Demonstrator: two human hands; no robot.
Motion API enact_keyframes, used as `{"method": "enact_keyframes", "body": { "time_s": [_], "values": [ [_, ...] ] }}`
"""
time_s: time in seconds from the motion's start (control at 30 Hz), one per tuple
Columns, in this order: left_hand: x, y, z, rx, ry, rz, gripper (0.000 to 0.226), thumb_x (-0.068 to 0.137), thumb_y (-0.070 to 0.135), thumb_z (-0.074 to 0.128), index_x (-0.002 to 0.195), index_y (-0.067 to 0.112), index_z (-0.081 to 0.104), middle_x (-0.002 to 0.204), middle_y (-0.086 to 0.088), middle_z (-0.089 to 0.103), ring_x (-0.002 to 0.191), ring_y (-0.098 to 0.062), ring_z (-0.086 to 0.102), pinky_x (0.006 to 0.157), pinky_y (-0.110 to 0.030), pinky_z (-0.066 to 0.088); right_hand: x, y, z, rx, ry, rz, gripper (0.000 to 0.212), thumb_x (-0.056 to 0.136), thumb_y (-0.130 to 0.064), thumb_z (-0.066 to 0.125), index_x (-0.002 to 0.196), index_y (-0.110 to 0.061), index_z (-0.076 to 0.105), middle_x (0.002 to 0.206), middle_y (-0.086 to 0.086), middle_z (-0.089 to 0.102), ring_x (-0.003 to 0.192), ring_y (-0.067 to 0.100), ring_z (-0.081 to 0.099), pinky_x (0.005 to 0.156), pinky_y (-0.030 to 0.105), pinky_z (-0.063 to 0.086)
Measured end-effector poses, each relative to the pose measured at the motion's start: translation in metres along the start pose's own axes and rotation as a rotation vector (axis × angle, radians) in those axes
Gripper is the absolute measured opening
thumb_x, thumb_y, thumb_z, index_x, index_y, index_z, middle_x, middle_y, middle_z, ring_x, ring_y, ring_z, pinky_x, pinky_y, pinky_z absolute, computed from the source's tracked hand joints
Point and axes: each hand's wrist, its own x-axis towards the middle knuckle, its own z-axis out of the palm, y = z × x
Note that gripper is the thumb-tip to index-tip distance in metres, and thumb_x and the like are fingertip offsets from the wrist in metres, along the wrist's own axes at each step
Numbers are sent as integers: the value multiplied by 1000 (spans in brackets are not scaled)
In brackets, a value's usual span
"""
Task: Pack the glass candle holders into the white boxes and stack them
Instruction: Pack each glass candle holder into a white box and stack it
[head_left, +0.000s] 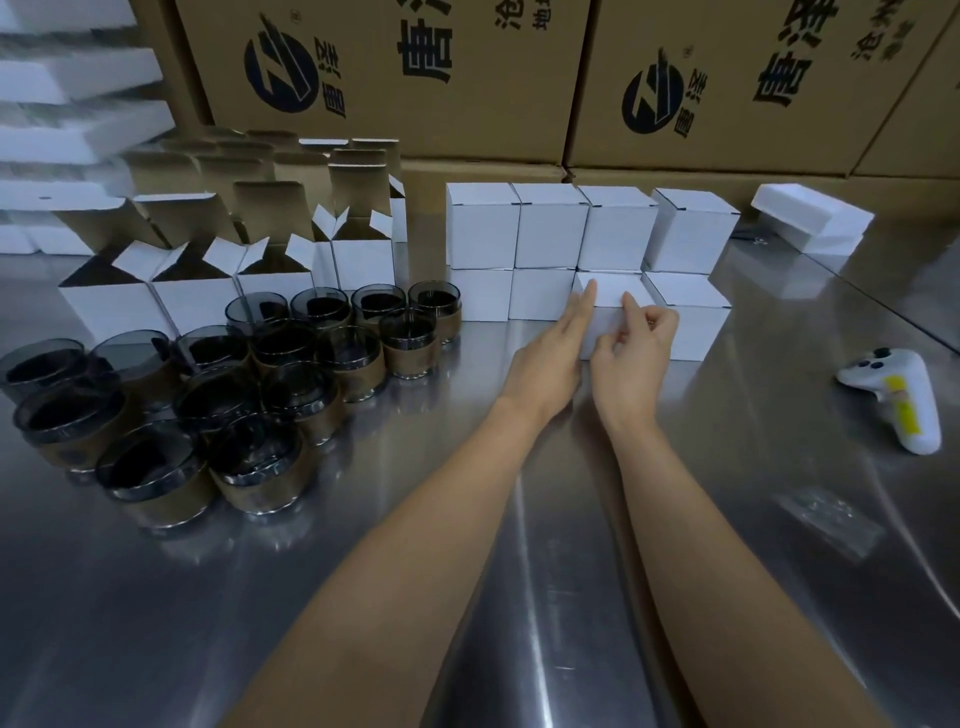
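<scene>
A closed white box (613, 291) sits on the steel table in the bottom row of a two-high stack of closed white boxes (550, 228). My left hand (550, 353) lies flat with straight fingers against the box's left side. My right hand (636, 348) touches its front, index finger raised to the top edge, the other fingers curled. Several dark glass candle holders (244, 395) with brown bands stand grouped at the left. Behind them stand several open white boxes (197, 296) with flaps up.
Big brown cartons (519, 78) form a wall at the back. White foam pieces (813, 218) lie at the far right and stacked at the far left (67, 104). A white controller (904, 395) and a clear plastic bag (831, 514) lie on the table (519, 571) at the right.
</scene>
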Motion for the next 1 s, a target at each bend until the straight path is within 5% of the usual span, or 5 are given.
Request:
{"method": "enact_keyframes", "body": {
  "time_s": [0.1, 0.23, 0.43, 0.6, 1.0],
  "values": [
    [-1, -1, -3, -132, -36, -1, 75, 97, 7, 38, 155, 24, -7, 126, -21, 54, 103, -34, 57, 74, -34, 44, -1, 0, 0, -47, -9, 7, 59, 88, 3, 46, 146, -1, 37, 124, 18, 39, 108, 23, 47, 85, 12, 29],
    [-17, 2, -14, -383, 166, -106, 51, 98, 3, 38, 148, 13, 34, 139, -12, 53, 125, -26, 51, 103, -35, 42, -11, -11, -2, -78, 9, -80, 54, 87, 2, 45, 139, -8, 48, 122, 13, 46, 104, 19, 51, 80, 21, 36],
    [-54, 6, -36, -712, 595, -312, 10, 98, 12, 52, 90, 14, 58, 84, -1, 64, 81, -24, 63, 76, -37, 52, -53, -52, 12, 316, -77, -63, 28, 91, 4, 46, 107, -4, 67, 110, 11, 57, 91, 1, 57, 76, 8, 41],
    [-87, -9, -56, -811, 538, -363, 26, 99, 5, 45, 79, 13, 60, 70, 6, 61, 66, 1, 56, 64, -16, 43, -91, -96, 33, 620, -236, 182, 27, 98, -4, 43, 100, -16, 67, 100, 0, 68, 90, -5, 62, 81, 10, 46],
    [-108, -36, -84, -847, 479, -547, 26, 99, 6, 41, 86, 5, 64, 86, -10, 65, 88, -22, 61, 83, -36, 48, -110, -115, 66, 547, -384, 172, 34, 95, -6, 42, 87, -24, 69, 84, -17, 67, 81, -11, 61, 71, 2, 42]
  ]
}}
